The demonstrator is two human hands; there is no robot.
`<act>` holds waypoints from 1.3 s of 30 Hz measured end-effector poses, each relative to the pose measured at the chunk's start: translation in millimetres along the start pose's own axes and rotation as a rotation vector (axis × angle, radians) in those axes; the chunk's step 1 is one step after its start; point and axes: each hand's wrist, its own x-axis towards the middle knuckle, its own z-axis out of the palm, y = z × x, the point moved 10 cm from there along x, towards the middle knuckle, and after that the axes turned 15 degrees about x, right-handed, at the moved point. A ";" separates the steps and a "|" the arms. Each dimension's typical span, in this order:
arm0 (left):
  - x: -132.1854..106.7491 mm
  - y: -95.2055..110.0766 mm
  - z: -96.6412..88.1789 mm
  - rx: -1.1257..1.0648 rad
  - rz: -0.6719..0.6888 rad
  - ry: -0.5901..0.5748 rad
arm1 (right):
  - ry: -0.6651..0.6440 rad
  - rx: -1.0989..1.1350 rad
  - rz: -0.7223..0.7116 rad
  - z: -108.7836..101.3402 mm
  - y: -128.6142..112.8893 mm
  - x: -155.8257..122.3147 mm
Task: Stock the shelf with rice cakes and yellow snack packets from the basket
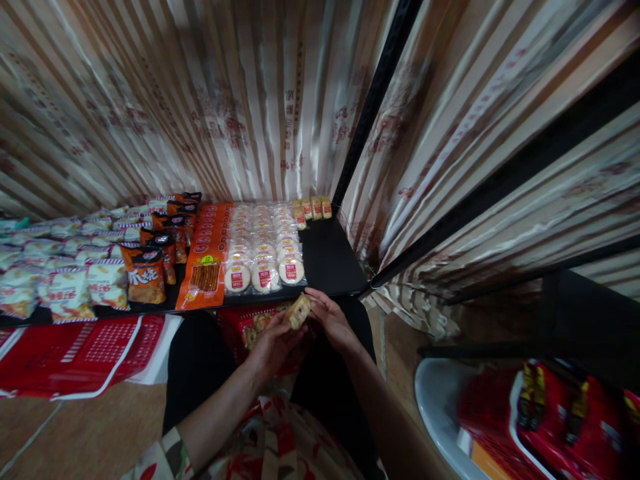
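Above a red plastic basket (231,325), the left hand (270,345) grips a small, yellowish, clear-wrapped oblong snack (299,312); the right hand (331,320) meets its edge, perhaps to steady it, its grip unclear.

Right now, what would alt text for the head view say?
A person's left hand and right hand hold a small tan snack near a black shelf. Rows of packaged snacks line it, before a patterned curtain.
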 end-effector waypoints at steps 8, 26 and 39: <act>-3.1 4.2 5.0 0.052 0.012 -0.025 | -0.016 -0.010 -0.006 6.8 -11.0 -4.8; -1.4 31.7 -1.0 0.415 0.267 0.181 | -0.020 0.100 0.004 10.2 -14.7 -8.0; 0.2 57.7 -9.0 0.722 0.491 0.326 | 0.011 0.043 -0.038 6.2 -18.7 -10.7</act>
